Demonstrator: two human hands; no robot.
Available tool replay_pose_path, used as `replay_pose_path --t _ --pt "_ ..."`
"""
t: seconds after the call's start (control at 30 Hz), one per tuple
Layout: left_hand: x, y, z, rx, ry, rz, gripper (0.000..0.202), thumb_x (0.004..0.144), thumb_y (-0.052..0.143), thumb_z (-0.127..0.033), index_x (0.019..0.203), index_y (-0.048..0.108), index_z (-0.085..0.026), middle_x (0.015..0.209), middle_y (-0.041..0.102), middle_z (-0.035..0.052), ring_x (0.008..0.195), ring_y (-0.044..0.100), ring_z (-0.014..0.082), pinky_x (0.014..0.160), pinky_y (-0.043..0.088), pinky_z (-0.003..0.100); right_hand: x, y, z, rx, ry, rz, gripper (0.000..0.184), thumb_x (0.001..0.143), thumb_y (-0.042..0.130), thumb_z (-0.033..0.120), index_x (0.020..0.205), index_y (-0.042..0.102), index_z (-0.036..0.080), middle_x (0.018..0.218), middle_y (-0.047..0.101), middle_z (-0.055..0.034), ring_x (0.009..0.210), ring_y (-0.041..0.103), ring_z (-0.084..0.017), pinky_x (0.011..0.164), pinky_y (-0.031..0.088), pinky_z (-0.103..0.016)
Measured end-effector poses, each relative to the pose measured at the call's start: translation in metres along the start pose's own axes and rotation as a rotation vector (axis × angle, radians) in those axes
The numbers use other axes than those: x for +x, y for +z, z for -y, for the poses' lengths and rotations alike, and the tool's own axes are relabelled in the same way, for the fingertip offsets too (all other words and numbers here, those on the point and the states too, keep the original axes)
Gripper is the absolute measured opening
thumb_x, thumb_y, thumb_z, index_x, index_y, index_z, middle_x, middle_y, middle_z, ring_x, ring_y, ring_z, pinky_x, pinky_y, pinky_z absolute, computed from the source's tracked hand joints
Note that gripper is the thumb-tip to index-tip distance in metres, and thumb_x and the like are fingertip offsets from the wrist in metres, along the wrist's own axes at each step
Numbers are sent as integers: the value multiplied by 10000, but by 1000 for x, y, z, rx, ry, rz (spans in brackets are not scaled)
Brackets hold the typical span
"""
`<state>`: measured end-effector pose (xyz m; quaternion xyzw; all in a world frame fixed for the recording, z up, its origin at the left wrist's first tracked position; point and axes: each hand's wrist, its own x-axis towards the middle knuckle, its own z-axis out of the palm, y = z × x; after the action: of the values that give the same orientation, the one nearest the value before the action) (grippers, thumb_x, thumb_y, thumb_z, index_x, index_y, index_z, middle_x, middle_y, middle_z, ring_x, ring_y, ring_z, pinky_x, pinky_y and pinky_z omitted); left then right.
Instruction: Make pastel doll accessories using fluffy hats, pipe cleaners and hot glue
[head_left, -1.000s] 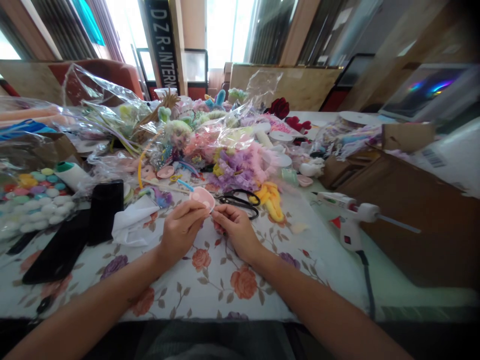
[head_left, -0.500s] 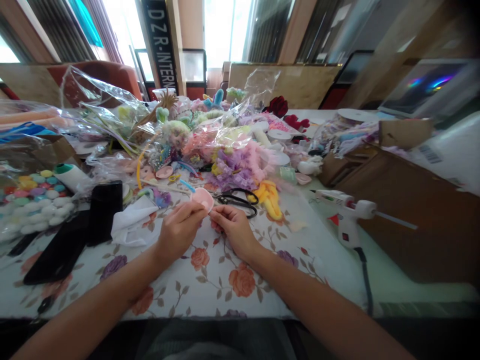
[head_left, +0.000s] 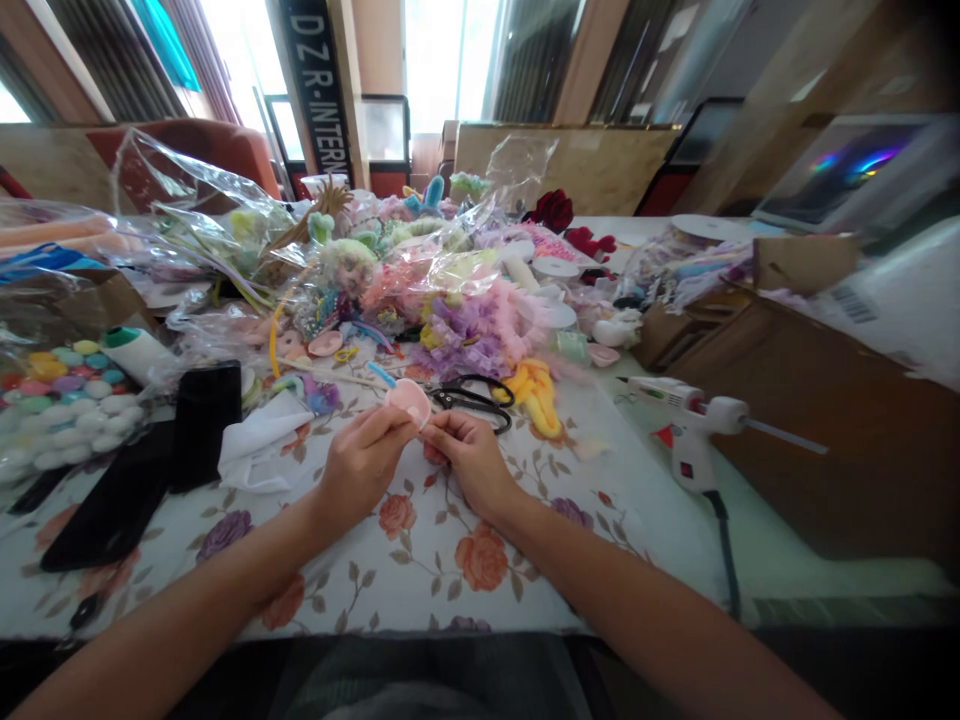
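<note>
A small pink ear-shaped piece [head_left: 409, 397] with a paler rim is held up over the flowered tablecloth. My left hand [head_left: 366, 458] pinches it along its lower edge, thumb against fingers. From the other side, the closed fingertips of my right hand [head_left: 472, 458] pinch at its lower right edge, almost touching the left ones. The fingers hide that edge. Black-handled scissors [head_left: 480, 408] lie just behind my right hand, beside a yellow fuzzy bundle [head_left: 534, 398]. A blue strip [head_left: 382, 374] shows behind the pink piece.
A glue gun [head_left: 694, 420] stands on the right, before a cardboard box [head_left: 825, 430]. Phones [head_left: 207, 425], white cloth [head_left: 264, 440] and a bag of pompoms [head_left: 79, 405] lie left. Behind is a heap of plastic-wrapped craft material [head_left: 465, 330].
The pink piece has turned slightly and shifted a little to the right between my fingertips. Both hands stay almost in place, and the whole view has moved slightly.
</note>
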<state>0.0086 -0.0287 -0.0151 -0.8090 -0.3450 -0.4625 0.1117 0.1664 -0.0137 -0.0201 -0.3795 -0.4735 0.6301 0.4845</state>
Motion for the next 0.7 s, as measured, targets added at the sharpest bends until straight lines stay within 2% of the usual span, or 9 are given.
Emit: replay_pose_path --t 0.23,0.33,0.4,0.47,0.57,0.63,0.7 --pt "-1 0 2 -83 -69 -35 130 867 569 -91 909 659 -175 844 645 36 803 613 133 724 496 241 1 -1 -2 -27 -8 35 197 715 705 333 647 634 163 549 573 10 494 429 -94 470 342 -228" --pt "-2 -2 7 -110 -124 -36 125 870 569 -102 914 658 -178 881 642 44 839 618 140 770 504 255 3 0 0 -83 -17 26 216 764 671 377 731 641 166 618 599 -2 543 481 -112 512 367 -241" --pt "-2 -4 11 -100 -125 -16 138 880 550 -106 936 653 -178 911 639 53 863 612 146 787 503 269 5 0 2 -199 -137 -29 200 798 645 381 813 640 182 703 610 -9 622 521 -135 565 401 -256" --pt "-2 -6 13 -74 -90 32 162 893 520 -102 963 646 -178 942 636 62 867 604 149 781 502 277 7 -3 6 -386 -344 -76 135 819 630 330 842 641 197 800 612 -21 726 548 -157 654 431 -281" --pt "-1 -8 14 -18 4 96 204 907 476 -95 987 642 -182 971 641 69 863 600 148 771 500 270 9 -9 12 -640 -575 -26 70 833 616 253 816 665 205 856 592 -37 839 556 -184 773 427 -321" --pt "0 -7 14 24 74 106 224 915 458 -100 1004 644 -187 986 650 69 848 606 142 757 502 258 11 -14 15 -742 -608 43 72 834 620 229 800 680 208 846 574 -38 860 548 -193 792 415 -333" --pt "1 -5 13 54 150 98 226 922 451 -110 1028 637 -183 1018 655 75 848 615 141 753 508 255 12 -17 18 -799 -575 107 87 839 611 205 787 680 207 832 562 -37 848 537 -192 773 410 -330"
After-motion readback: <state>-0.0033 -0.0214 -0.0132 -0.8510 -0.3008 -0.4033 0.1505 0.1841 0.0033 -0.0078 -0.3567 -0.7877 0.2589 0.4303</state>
